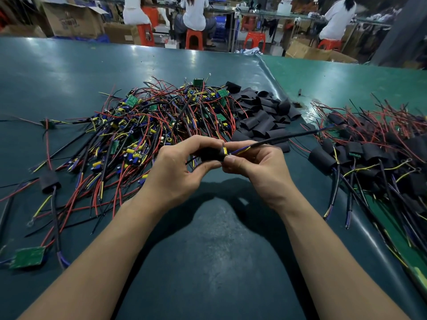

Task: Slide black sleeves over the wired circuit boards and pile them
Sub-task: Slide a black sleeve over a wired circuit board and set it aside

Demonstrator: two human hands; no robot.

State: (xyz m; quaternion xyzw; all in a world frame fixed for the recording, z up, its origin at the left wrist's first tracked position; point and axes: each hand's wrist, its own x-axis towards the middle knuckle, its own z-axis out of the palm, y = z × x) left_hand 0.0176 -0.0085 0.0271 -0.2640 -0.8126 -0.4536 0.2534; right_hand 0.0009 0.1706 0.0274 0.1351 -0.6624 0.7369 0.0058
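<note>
My left hand (178,167) grips a black sleeve (211,154) above the table's middle. My right hand (254,162) pinches the wired circuit board (225,151) at the sleeve's mouth; a yellow part shows there, and its black cable (288,136) runs off to the right. Behind the hands lies a big tangle of unsleeved boards (161,118) with red, yellow, blue and black wires. A heap of loose black sleeves (263,112) sits right of that tangle. Sleeved boards are piled at the right (369,155).
The table has a dark green mat (208,250). One sleeved board (49,181) and a bare green board (28,257) lie at the left. People sit on orange stools at benches beyond the far edge, with cardboard boxes (74,19) nearby.
</note>
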